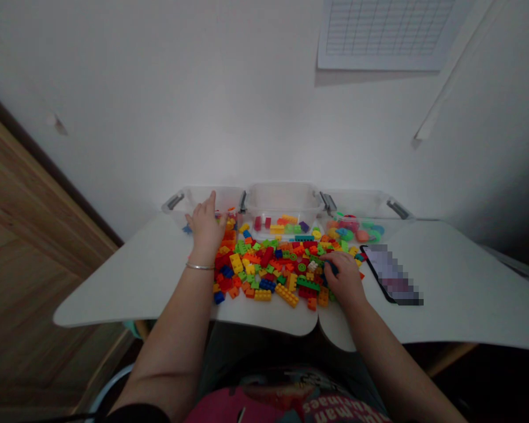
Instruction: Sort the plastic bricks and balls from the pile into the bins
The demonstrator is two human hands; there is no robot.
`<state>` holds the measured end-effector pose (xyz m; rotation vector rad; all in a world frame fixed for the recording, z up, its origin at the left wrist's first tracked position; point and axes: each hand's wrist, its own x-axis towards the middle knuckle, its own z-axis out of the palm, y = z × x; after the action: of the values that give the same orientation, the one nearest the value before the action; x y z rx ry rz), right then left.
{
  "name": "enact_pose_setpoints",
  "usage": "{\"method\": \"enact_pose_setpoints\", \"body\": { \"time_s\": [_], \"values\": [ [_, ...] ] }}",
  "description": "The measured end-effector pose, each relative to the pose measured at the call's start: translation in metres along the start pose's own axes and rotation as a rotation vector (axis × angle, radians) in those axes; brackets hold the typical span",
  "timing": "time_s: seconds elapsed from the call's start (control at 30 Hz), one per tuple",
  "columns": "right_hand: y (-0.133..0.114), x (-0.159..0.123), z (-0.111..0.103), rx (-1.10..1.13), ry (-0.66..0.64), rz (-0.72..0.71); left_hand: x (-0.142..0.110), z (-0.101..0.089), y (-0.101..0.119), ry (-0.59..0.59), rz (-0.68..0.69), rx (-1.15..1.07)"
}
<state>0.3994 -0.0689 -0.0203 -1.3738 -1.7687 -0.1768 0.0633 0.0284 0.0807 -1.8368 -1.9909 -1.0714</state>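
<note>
My left hand (206, 228) reaches over the left clear plastic bin (220, 194), fingers spread and apart, with nothing visible in them. Coloured bricks lie in that bin, partly hidden by the hand. At the right side of a big pile of toy bricks (267, 257), my right hand (346, 277) is curled with thumb and forefinger around a dark blue brick (334, 267). The pile mixes red, orange, yellow, green and blue pieces. Close to the right hand are a white piece (312, 266) and a long green brick (308, 284).
Behind the pile stand a middle clear bin (284, 197) with several bricks and a right clear bin (361, 200) with rounded coloured pieces. A phone (390, 276) lies right of the right hand on the white table (136, 279). The wall rises behind the bins.
</note>
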Motion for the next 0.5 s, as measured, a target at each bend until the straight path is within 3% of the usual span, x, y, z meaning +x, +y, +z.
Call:
{"method": "enact_pose_setpoints", "body": {
  "time_s": [0.2, 0.37, 0.5],
  "values": [
    [0.001, 0.000, 0.000, 0.006, -0.007, -0.018, -0.034, 0.007, 0.037, -0.027, 0.308, -0.109],
    [0.001, 0.000, 0.000, 0.005, 0.005, -0.018, -0.063, 0.012, 0.069, -0.258, 0.640, -0.291],
    [0.001, 0.000, -0.001, -0.003, -0.003, -0.018, -0.083, 0.013, 0.088, -0.471, 0.817, -0.237]
  ]
}}
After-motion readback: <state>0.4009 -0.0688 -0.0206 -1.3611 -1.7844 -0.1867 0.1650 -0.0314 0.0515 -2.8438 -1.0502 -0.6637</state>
